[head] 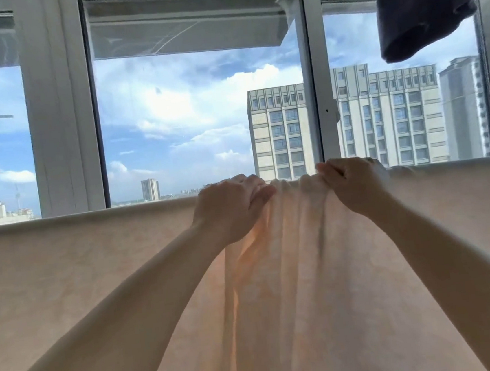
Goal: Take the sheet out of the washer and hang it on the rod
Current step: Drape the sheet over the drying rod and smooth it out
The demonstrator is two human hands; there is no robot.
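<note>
A pale peach sheet (75, 278) hangs across the whole width of the view, draped over a rod that it hides along its top fold. Between my hands the cloth is bunched into vertical folds. My left hand (231, 208) grips the top fold just left of the bunch, thumb in front and fingers curled over the back. My right hand (355, 182) grips the top fold just right of the bunch in the same way. Both arms reach up and forward. The washer is out of view.
Behind the sheet stands a large white-framed window (61, 114) with an opened pane, sky and tall buildings beyond. A dark blue garment (424, 6) hangs at the top right, above the sheet.
</note>
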